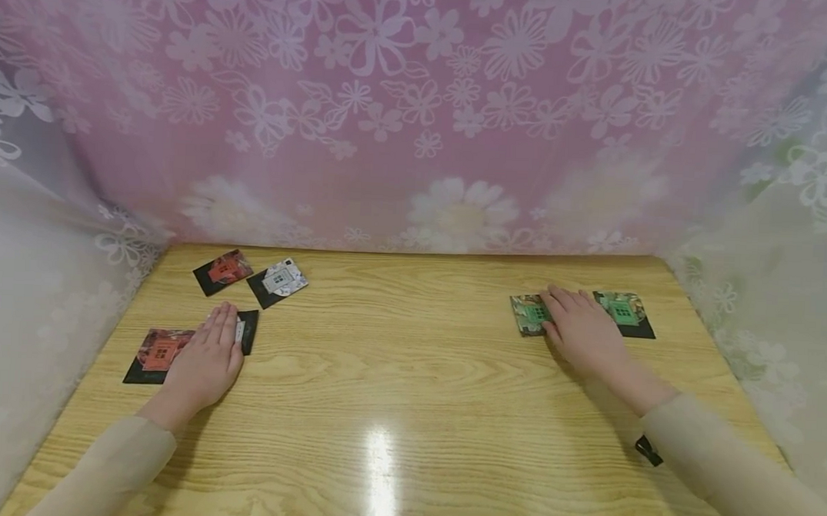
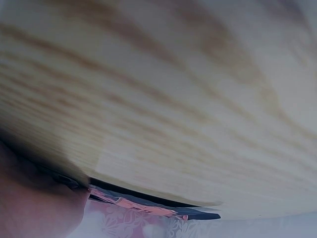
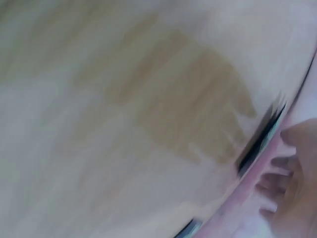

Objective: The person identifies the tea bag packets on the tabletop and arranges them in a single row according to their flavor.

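Note:
My left hand [image 1: 204, 368] lies with straight fingers over a black packet with a pale label [image 1: 248, 331], hiding most of it. Under the same hand's left side, a red-labelled packet [image 1: 157, 353] is partly covered; the left wrist view shows packet edges [image 2: 148, 206] beside the hand [image 2: 39, 206]. On the right, my right hand [image 1: 583, 331] stretches over the table between two green packets, its fingertips overlapping the left one [image 1: 527, 315]. The other green packet [image 1: 624, 312] lies right beside the hand. In the right wrist view, extended, slightly spread fingers show near a dark packet [image 3: 261, 144].
Farther back on the left lie another red-labelled packet [image 1: 223, 271] and a white-labelled one [image 1: 278, 282]. A small black item [image 1: 648, 451] shows beside the right sleeve. Floral curtains [image 1: 419, 135] border the wooden table [image 1: 396, 349] at the back and both sides.

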The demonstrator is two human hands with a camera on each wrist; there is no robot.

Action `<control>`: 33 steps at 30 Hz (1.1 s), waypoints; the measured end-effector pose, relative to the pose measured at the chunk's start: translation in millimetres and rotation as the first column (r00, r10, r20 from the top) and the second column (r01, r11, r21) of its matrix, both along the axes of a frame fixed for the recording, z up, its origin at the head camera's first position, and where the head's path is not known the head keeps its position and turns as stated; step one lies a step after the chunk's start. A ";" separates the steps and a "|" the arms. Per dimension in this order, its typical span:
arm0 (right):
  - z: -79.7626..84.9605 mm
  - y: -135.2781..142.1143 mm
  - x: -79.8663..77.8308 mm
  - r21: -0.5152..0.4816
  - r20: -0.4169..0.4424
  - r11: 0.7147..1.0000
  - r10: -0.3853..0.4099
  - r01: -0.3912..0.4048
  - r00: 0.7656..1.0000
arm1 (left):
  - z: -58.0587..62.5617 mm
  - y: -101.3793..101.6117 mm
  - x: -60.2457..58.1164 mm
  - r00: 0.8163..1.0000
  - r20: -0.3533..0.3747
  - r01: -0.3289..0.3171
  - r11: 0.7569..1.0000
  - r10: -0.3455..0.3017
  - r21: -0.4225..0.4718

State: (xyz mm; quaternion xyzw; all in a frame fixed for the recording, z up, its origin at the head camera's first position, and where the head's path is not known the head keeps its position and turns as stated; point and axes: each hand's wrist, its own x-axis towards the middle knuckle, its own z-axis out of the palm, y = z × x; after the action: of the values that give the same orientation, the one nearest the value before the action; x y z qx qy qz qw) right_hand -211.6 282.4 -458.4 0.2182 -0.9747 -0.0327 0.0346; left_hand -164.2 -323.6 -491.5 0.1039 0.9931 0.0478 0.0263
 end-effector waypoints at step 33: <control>-19.0 24.2 -17.9 -0.100 0.083 0.974 0.210 -0.201 0.974 | 0.4 2.0 -0.4 1.000 -0.015 0.003 1.000 -0.003 0.005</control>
State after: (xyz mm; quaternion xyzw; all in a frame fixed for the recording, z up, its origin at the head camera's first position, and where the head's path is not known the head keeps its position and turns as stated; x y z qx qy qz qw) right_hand -229.5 306.6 -477.3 0.3173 -0.9480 0.0259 0.0022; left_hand -164.5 -321.6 -491.1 0.1056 0.9930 0.0495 0.0188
